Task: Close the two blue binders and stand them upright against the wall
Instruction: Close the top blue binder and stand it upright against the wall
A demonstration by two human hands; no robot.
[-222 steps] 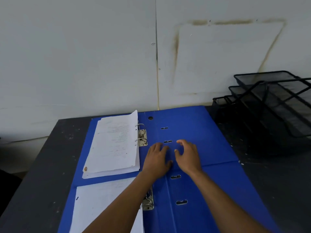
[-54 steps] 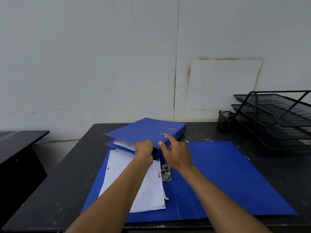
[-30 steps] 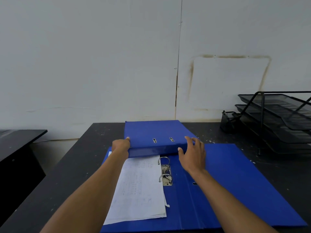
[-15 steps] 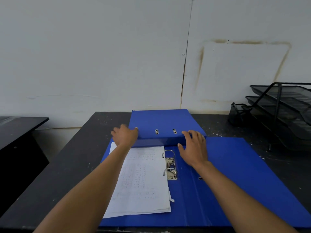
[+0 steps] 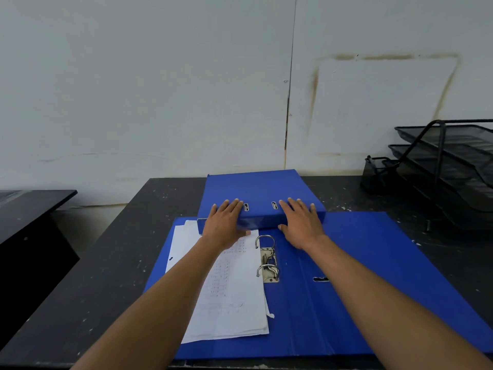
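Note:
A closed blue binder (image 5: pixel 261 188) lies flat at the back of the black table (image 5: pixel 120 249), its far edge close to the white wall (image 5: pixel 160 89). My left hand (image 5: pixel 226 222) and my right hand (image 5: pixel 301 222) both clasp its near side, fingers flat on top and thumbs against the front face. In front of it a second blue binder (image 5: pixel 373 263) lies open, with a stack of papers (image 5: pixel 229 289) on its left half and metal rings (image 5: pixel 268 260) in the middle. The closed binder's near edge overlaps the open one.
A black mesh tray rack (image 5: pixel 453 161) stands at the back right against the wall. Lower down on the left is another dark table (image 5: pixel 26 206). Bare tabletop shows left of the binders and between the closed binder and the rack.
My left hand slid from the closed binder's left corner toward its middle, and my right hand settled flatter on top. The closed binder stays flat near the wall.

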